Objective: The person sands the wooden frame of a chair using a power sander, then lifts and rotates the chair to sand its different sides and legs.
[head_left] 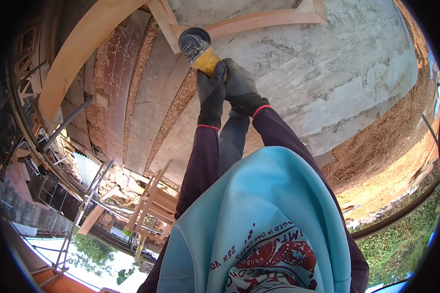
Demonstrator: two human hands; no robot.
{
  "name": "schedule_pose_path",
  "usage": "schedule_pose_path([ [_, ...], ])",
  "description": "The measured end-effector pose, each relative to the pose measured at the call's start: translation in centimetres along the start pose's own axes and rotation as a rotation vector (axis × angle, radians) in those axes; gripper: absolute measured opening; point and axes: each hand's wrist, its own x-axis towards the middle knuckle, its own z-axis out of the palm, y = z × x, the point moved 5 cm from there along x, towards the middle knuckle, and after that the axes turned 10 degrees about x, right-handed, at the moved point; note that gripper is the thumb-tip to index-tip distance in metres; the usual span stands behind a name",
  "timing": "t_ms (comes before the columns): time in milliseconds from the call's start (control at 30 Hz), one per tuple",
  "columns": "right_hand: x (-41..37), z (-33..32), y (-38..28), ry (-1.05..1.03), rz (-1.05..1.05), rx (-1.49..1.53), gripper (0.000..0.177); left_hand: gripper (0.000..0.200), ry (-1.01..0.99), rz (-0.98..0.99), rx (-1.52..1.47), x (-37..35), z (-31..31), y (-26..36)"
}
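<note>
A yellow power tool [207,60] with a grey head and a dark round disc, like an angle grinder, is held out in front of me. Its disc end is at the corner of a pale wooden frame [259,22], seemingly over or against the wood; contact cannot be made out. My left hand [211,95], in a dark glove, is closed around the tool's left side. On the right, my right hand [242,84], also gloved, closes on the rear of the yellow body. Red bands edge both glove cuffs.
A broad curved wooden piece [78,53] arcs at the upper left. Grey boards [149,88] with sawdust between them lie left, and a large worn grey slab [318,83] lies right. Wooden chair-like frames [156,207] stand lower left. Sawdust [371,151] covers ground at right.
</note>
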Motion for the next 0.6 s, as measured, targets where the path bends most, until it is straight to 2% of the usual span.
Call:
schedule_pose_path([
  [67,0.0,0.0,0.7,0.037,-0.092,-0.001,0.047,0.052,-0.001,0.012,0.036,0.4,0.4,-1.4],
  [167,-0.8,-3.3,1.3,0.061,0.013,-0.014,0.045,0.053,-0.055,0.047,0.049,-0.2,3.4,-0.3],
  [233,-1.6,-6.2,2.8,0.145,-0.037,-0.020,0.046,0.053,-0.103,0.030,0.079,-1.3,6.6,0.8],
  [300,-2.2,-9.7,4.8,0.201,0.135,0.009,0.049,0.059,-0.197,0.117,0.204,-2.1,10.9,2.8],
  [367,-3.2,-13.1,7.0,0.327,0.132,0.253,0.051,0.063,-0.269,0.163,0.396,-2.9,15.1,4.5],
  [400,-3.2,-14.5,8.9,0.396,0.032,0.380,0.049,0.063,-0.299,0.198,0.390,-3.5,17.2,5.2],
  [433,-3.7,-16.6,9.2,0.414,0.068,0.436,0.048,0.063,-0.329,0.234,0.381,-4.0,19.3,5.6],
  [600,-4.7,-22.7,11.7,0.539,0.046,0.402,0.051,0.059,-0.414,0.245,0.461,-6.1,25.6,8.1],
])
